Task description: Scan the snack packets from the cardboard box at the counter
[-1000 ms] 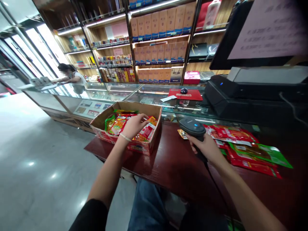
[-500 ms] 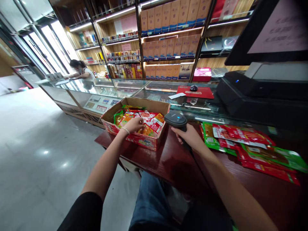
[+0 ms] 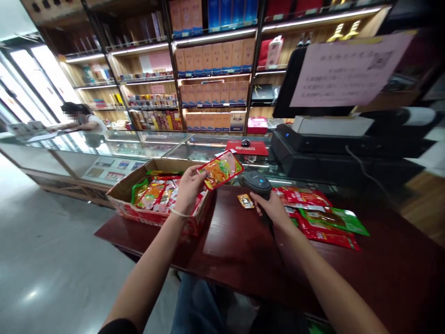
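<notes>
My left hand (image 3: 187, 188) is closed on a red and orange snack packet (image 3: 220, 170), held up above the right end of an open cardboard box (image 3: 123, 195) full of similar packets. My right hand (image 3: 273, 208) grips a black barcode scanner (image 3: 256, 182) whose head sits just right of the raised packet. A small orange sachet (image 3: 245, 201) lies on the dark red wooden table (image 3: 239, 246) below the scanner. Red and green snack packets (image 3: 321, 215) lie spread on the table to the right of my right hand.
A black till with a monitor and a paper notice (image 3: 342, 69) stands behind on the glass counter (image 3: 149, 141). A red mat with a mouse (image 3: 246, 143) lies there too. Shelves of boxed goods fill the back wall. Another person (image 3: 81, 120) leans at the far left counter.
My left hand has lifted one packet out of the box and brought it right, up to the scanner. The scanner hand has stayed close to the box's right end.
</notes>
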Tool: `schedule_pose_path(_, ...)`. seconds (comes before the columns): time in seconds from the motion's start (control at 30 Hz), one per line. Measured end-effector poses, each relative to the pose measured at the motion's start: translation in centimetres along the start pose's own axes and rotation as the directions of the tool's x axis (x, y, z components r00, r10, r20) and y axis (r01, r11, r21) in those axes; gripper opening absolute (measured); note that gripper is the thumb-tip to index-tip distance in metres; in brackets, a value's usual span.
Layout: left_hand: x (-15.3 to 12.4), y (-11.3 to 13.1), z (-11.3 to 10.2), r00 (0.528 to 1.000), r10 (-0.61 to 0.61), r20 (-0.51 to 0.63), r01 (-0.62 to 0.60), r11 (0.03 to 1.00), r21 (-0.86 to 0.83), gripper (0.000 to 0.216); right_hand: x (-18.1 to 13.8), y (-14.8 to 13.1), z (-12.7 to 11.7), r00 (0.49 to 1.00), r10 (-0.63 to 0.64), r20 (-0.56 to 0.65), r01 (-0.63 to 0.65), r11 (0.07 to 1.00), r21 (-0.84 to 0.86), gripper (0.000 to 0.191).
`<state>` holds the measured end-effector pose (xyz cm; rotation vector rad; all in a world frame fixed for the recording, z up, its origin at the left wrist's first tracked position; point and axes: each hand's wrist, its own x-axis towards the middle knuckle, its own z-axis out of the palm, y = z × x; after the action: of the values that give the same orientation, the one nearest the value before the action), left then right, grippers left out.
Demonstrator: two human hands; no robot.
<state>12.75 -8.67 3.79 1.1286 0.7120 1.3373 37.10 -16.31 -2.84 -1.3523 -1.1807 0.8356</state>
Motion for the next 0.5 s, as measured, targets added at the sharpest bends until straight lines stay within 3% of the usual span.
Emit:
schedule_pose_path(0.1,-0.6,-2.9,4.1,0.995,-0.019,0.099,0.029,0.994,-0.106,0.046,-0.5,1.6,-3.4,0.995,0.014,-0.096,-0.010,0.999,0.045,0.038)
schedule_pose_path(0.27,0.7,-10.8,8.9,0.976,-0.160,0.147,0.204,0.908,-0.367,0.030,-1.3,3.7,-7.1,0.982,0.061,-0.180,-0.026,0.981,0.190,0.038)
schedule_pose_path(0.37,2.0,-15.2,9.8,0.929,-0.290,0.228,0.369,0.732,-0.573,0.014,-1.6,4.4,-7.4,0.984,0.053,-0.168,-0.013,0.973,0.229,0.037)
schedule_pose_path(0.5,2.8,-19.1,8.8,0.922,-0.252,0.295,0.387,0.625,-0.677,0.024,-2.1,4.7,-6.8,0.993,0.075,-0.093,-0.055,0.979,0.195,0.035)
